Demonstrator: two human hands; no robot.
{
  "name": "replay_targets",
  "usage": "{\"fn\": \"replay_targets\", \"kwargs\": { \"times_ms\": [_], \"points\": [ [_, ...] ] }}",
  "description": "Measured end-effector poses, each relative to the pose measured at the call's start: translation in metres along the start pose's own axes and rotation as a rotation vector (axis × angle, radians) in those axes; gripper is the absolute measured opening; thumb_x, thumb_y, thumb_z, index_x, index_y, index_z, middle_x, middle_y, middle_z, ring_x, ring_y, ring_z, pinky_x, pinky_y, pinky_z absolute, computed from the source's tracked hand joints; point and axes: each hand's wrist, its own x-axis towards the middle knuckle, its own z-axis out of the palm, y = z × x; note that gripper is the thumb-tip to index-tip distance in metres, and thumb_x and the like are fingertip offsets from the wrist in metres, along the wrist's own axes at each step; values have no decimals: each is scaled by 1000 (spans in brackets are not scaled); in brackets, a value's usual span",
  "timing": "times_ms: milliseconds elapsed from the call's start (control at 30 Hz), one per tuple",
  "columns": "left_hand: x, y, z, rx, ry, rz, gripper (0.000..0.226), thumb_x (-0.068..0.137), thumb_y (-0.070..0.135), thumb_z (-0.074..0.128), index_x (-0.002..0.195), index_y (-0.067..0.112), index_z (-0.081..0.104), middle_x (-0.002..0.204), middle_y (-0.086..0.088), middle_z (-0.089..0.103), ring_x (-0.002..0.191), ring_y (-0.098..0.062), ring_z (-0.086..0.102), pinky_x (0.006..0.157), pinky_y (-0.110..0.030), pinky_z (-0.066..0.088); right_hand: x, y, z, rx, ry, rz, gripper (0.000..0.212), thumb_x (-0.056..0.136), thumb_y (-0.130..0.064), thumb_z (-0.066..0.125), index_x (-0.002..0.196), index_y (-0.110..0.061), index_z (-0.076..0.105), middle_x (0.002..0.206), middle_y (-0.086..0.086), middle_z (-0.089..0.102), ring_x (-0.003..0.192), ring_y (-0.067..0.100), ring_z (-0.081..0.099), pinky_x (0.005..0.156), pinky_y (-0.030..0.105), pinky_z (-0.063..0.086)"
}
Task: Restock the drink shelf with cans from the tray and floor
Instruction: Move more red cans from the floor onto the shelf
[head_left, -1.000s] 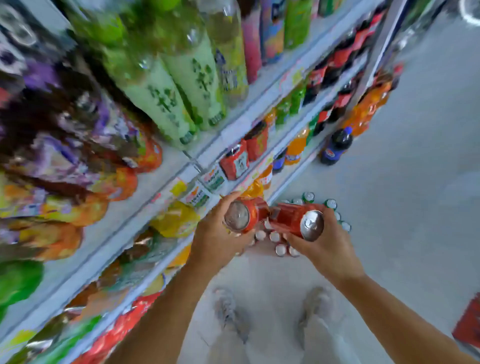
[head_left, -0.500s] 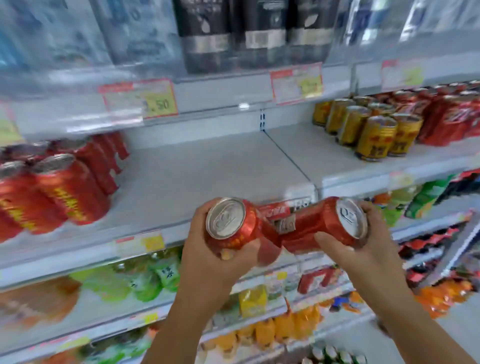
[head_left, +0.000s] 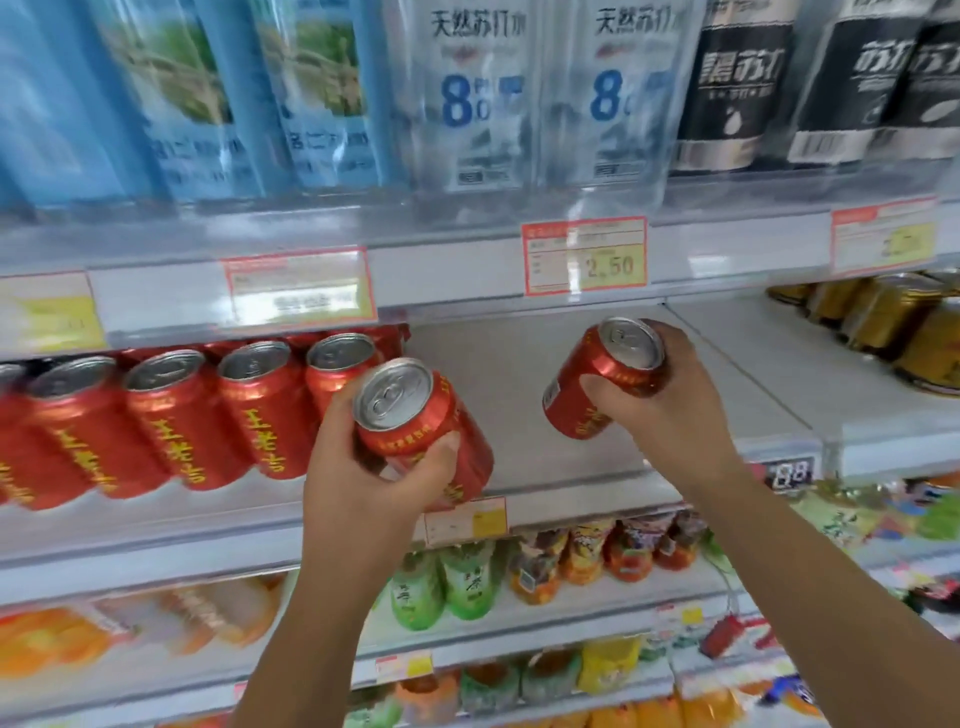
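Observation:
My left hand (head_left: 358, 483) grips a red can (head_left: 415, 415) with yellow lettering, tilted with its silver top toward me, at the front edge of the middle shelf (head_left: 524, 395). My right hand (head_left: 670, 410) holds a second red can (head_left: 597, 384) over the bare stretch of that shelf, further in and to the right. A row of several matching red cans (head_left: 176, 421) stands on the shelf's left part, just left of my left hand. The tray and floor are out of view.
Gold cans (head_left: 893, 322) stand on the shelf section to the right. Water bottle packs (head_left: 467, 98) and black-labelled bottles (head_left: 737, 88) fill the shelf above. Price tags (head_left: 584, 254) line the shelf edges. Green and orange bottles (head_left: 441, 587) sit on lower shelves.
The view has risen from the floor cans to the middle shelf. My hands, first close together, have moved apart; the right can has gone up over the shelf's bare surface.

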Motion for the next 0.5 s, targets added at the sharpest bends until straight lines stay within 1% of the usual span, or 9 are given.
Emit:
{"fn": "replay_targets", "kwargs": {
  "times_ms": [67, 167, 233, 267, 300, 367, 400, 433, 500],
  "points": [
    [-1, -2, -3, 12, 35, -1, 51, 61, 37, 78, 109, 40, 60, 100, 19, 69, 93, 0, 66, 77, -12, 50, 10, 4, 12, -24, -61, 5, 62, 72, -28, 81, 125, -31, 50, 106, -22, 58, 94, -9, 55, 74, 8, 40],
    [-5, -1, -5, 31, 87, 10, 48, 70, 22, 80, 112, 36, 60, 99, 16, 69, 92, 0, 66, 75, -11, 50, 21, 8, 23, -26, -154, 14, 63, 73, -37, 79, 127, -32, 47, 111, -20, 58, 99, -6, 55, 82, 16, 43],
    [-11, 1, -6, 45, 130, 18, 49, 75, 13, 82, 111, 37, 59, 99, 14, 69, 90, 3, 66, 74, -10, 50, 24, 9, 24, -23, -299, 29, 69, 74, -35, 80, 130, -38, 38, 112, -24, 54, 99, -10, 52, 81, 14, 41],
    [-14, 2, -6, 47, 149, 22, 48, 78, 9, 79, 110, 38, 59, 99, 14, 68, 89, 4, 65, 74, -10, 49, 24, 11, 22, -33, -369, 40, 75, 75, -31, 80, 133, -40, 33, 114, -24, 53, 101, -10, 51, 81, 13, 41],
    [-17, 3, -6, 50, 165, 25, 48, 79, 7, 77, 110, 38, 58, 98, 14, 68, 88, 5, 65, 74, -9, 49, 24, 13, 19, -46, -417, 50, 81, 76, -26, 80, 138, -39, 30, 118, -21, 53, 105, -7, 52, 84, 16, 42],
    [-21, 5, -5, 49, 188, 19, 47, 80, 7, 76, 112, 36, 58, 99, 14, 68, 90, 3, 66, 73, -9, 49, 25, 17, 14, -73, -444, 46, 86, 77, -18, 80, 144, -33, 28, 127, -10, 53, 115, 7, 53, 92, 26, 43],
    [-21, 5, -4, 43, 192, 9, 47, 80, 9, 76, 114, 36, 58, 101, 13, 69, 90, 2, 66, 74, -9, 49, 27, 17, 13, -96, -438, 35, 83, 77, -17, 79, 143, -27, 31, 129, -6, 53, 117, 12, 54, 92, 28, 43],
    [-20, 5, -3, 39, 188, -1, 48, 79, 10, 77, 116, 35, 58, 102, 12, 69, 91, 1, 67, 74, -10, 50, 29, 17, 13, -127, -425, 26, 79, 77, -18, 80, 141, -23, 34, 129, -4, 53, 115, 15, 55, 90, 28, 42],
    [-18, 5, 0, 38, 180, -8, 49, 79, 12, 79, 119, 32, 58, 105, 10, 69, 93, 0, 67, 75, -11, 50, 34, 15, 20, -183, -424, -4, 75, 76, -22, 81, 137, -19, 38, 130, -1, 54, 110, 15, 55, 86, 27, 41]
  ]
}}
